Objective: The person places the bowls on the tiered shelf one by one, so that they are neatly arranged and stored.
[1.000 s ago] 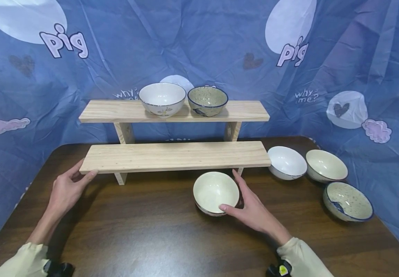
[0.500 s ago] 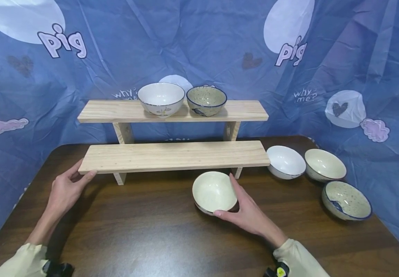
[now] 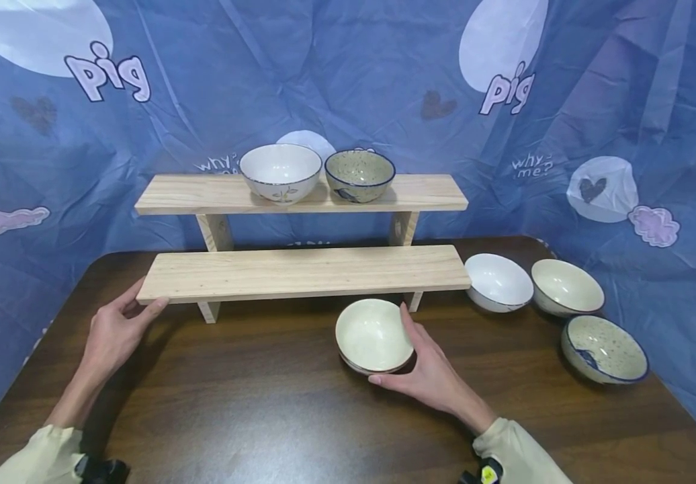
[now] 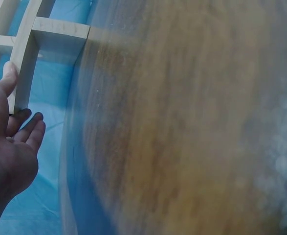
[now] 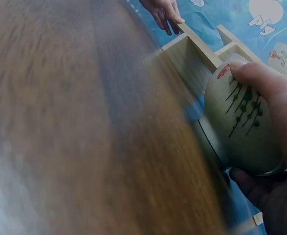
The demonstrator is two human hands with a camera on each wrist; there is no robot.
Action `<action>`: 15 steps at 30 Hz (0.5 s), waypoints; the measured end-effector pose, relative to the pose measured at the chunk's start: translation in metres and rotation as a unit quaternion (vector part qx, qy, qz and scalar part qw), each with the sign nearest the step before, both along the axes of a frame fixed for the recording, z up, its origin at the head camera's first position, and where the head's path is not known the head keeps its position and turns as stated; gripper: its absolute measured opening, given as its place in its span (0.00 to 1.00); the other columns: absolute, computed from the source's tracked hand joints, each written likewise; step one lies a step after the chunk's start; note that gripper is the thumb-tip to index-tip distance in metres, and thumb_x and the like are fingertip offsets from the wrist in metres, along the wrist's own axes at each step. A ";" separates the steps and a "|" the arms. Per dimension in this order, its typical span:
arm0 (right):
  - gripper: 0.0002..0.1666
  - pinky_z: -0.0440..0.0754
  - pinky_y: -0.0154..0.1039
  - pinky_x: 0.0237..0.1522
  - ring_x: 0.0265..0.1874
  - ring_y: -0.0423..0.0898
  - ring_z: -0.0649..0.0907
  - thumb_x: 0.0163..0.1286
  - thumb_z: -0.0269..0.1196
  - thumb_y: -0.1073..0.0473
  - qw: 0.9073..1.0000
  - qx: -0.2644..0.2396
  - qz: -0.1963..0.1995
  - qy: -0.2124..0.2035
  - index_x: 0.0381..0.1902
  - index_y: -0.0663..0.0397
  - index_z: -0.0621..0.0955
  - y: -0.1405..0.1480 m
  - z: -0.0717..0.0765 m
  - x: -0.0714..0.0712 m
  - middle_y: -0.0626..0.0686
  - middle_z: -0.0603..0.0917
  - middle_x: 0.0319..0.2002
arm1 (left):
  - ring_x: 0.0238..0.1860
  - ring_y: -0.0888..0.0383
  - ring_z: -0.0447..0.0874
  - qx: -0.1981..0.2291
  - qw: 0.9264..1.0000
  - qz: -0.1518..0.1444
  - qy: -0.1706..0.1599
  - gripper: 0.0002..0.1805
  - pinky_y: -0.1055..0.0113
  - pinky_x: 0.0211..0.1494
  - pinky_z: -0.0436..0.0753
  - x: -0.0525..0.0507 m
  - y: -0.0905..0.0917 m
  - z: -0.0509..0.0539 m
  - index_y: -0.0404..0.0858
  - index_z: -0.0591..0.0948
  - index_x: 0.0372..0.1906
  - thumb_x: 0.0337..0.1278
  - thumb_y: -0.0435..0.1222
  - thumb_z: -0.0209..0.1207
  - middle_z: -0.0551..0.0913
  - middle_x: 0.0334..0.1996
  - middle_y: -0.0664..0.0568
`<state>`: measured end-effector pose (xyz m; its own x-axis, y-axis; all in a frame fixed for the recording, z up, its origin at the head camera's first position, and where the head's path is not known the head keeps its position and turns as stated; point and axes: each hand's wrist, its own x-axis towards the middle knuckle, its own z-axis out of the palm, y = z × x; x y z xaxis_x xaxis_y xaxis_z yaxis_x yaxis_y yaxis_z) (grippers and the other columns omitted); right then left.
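"Blue cloth (image 3: 348, 81) hangs behind a brown tabletop (image 3: 233, 417). Take the lower shelf (image 3: 306, 272) as the middle of the dial: what's done?"

"Two bowls, I'd judge. On the upper shelf (image 3: 197, 193), the white flowered bowl (image 3: 281, 171) sits at twelve and the speckled bowl (image 3: 360, 178) at one, side by side."

"And the one being handled?"

"That's the small cream bowl (image 3: 374, 335), at four o'clock, in front of the lower shelf. The right hand (image 3: 439, 376) grasps it from the side, thumb near, fingers on the far side. Whether its base touches the tabletop, I can't tell."

"The left hand (image 3: 115, 333)?"

"Between eight and nine, gripping the lower shelf's end, probably to steady it."

"So what's left?"

"The small cream bowl looks midway, not yet on a shelf. Three more seem to wait on the tabletop: the plain white bowl (image 3: 499, 282) and the larger cream bowl (image 3: 568, 288) around three, the blue-rimmed bowl (image 3: 605, 349) just past three."
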<state>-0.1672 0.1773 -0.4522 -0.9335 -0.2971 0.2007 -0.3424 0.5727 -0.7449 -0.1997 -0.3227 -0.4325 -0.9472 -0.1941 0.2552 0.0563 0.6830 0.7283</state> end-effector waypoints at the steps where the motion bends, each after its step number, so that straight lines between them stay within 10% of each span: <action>1: 0.76 0.66 0.62 0.67 0.71 0.63 0.69 0.50 0.83 0.41 1.000 -0.001 -0.002 0.004 0.83 0.62 0.51 0.000 -0.001 0.000 0.67 0.65 0.75 | 0.51 0.60 0.83 0.000 1.000 0.000 0.001 0.38 0.83 0.40 0.68 0.000 0.000 0.000 0.34 0.68 0.77 0.72 0.50 0.63 0.81 0.57 0.29; 10: 0.75 0.66 0.64 0.67 0.70 0.64 0.70 0.49 0.84 0.43 1.000 -0.004 -0.006 0.030 0.82 0.62 0.54 0.002 -0.002 -0.001 0.67 0.68 0.73 | 0.45 0.81 0.72 0.002 1.000 -0.001 0.003 0.37 0.83 0.41 0.68 -0.001 -0.001 -0.002 0.35 0.69 0.77 0.71 0.48 0.64 0.81 0.57 0.30; 15: 0.74 0.66 0.64 0.66 0.71 0.64 0.70 0.48 0.84 0.45 0.999 -0.006 -0.008 0.038 0.83 0.59 0.54 0.005 0.004 -0.002 0.67 0.67 0.74 | 0.52 0.60 0.83 -0.003 1.000 0.000 0.000 0.37 0.82 0.41 0.68 -0.001 -0.001 -0.002 0.35 0.68 0.77 0.72 0.49 0.63 0.81 0.57 0.30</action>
